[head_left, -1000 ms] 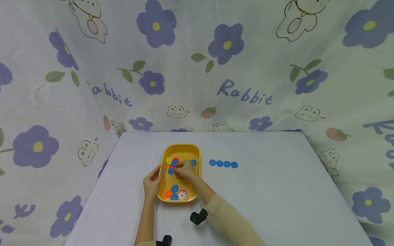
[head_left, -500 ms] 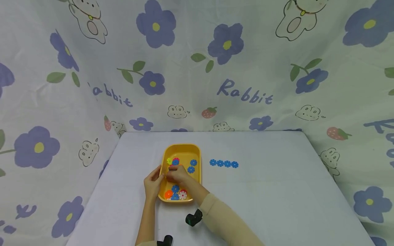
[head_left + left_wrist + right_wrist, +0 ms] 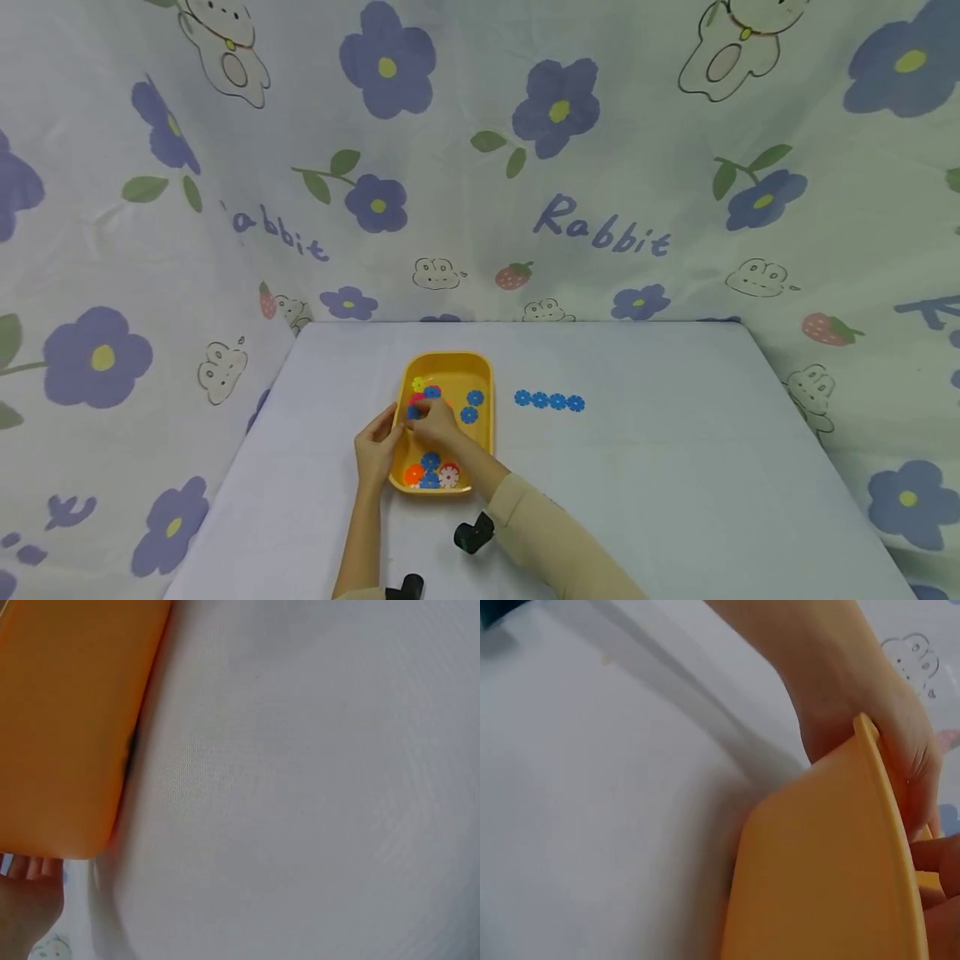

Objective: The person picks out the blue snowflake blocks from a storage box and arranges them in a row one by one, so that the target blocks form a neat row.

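The yellow tray (image 3: pixel 450 360) holds several plastic snowflake discs. Its left rim is gripped by my left hand (image 3: pixel 373 446); in the left wrist view, the fingers (image 3: pixel 34 866) lie against the tray's edge. My right hand (image 3: pixel 437 423) reaches into the tray, fingers bent, pinching a blue snowflake disc (image 3: pixel 414 412) near the left wall. Close by lie a yellow-green disc (image 3: pixel 418 384) and a blue disc over a pink one (image 3: pixel 432 391). The right wrist view hides the tray's inside behind its wall (image 3: pixel 817 862).
Two blue discs (image 3: pixel 472 407) lie at the tray's right side. An orange disc (image 3: pixel 414 474), a white disc (image 3: pixel 448 476) and blue discs (image 3: pixel 430 461) gather at its near end. Right of the tray, a row of several blue discs (image 3: pixel 549 401) lies on the white table (image 3: pixel 660 483).
My right hand has moved left inside the tray, then slightly up toward the blue disc; a second blue disc at the right side came into view. My left hand stays on the rim.
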The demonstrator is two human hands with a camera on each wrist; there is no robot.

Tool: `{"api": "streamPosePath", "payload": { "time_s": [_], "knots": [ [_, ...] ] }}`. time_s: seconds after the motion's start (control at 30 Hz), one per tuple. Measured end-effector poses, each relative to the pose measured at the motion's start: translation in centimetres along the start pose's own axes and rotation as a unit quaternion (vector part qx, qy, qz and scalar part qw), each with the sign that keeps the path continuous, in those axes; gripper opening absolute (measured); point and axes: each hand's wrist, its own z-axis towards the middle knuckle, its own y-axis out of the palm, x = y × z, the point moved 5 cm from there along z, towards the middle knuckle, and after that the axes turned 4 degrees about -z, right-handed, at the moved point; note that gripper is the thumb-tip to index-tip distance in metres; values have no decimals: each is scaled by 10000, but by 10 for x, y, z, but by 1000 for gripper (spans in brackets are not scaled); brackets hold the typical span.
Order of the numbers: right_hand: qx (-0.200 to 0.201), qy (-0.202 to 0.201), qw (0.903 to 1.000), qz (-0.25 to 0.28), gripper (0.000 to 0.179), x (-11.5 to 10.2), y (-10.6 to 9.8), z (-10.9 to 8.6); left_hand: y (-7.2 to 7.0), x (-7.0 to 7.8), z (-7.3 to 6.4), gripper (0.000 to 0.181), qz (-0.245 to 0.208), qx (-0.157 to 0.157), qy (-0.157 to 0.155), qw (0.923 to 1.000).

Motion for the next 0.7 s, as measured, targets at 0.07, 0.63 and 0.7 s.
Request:
{"api": "streamPosePath", "payload": {
  "time_s": [0.07, 0.63, 0.7],
  "knots": [
    [-298, 63, 9990, 337, 43, 0, 4, -1, 2, 0, 0, 39, -85, -46, -6, 10000],
    [-698, 387, 9876, 1352, 26, 15, 9, -8, 0, -2, 0, 39, 94, 68, -204, 9997],
    [-679, 593, 9775, 1909, 25, 18, 6, -7, 0, -1, -1, 39, 94, 54, -185, 9998]
  ]
}}
